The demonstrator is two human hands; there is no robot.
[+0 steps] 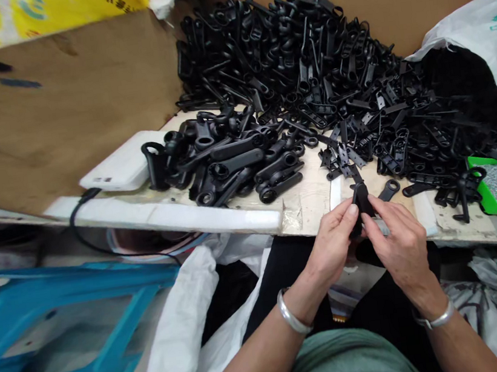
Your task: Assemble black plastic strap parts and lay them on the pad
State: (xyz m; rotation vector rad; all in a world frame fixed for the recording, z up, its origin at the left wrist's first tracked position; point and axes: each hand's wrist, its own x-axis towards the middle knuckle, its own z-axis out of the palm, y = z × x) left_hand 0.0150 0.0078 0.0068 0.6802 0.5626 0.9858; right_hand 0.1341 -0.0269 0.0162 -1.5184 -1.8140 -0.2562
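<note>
Left hand (331, 239), right hand (399, 236): fingers pinched on black part (361, 198), near edge of table (313, 205) | handling apparently unfinished | far pile (271, 49) seemingly left | near-left handles (239, 163) perhaps done, cannot tell

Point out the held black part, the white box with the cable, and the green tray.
Held black part (362, 198): head view, on its exposed middle.
White box (124, 161): head view, on its top face.
Green tray (489, 203): head view, on its near-left corner.
</note>
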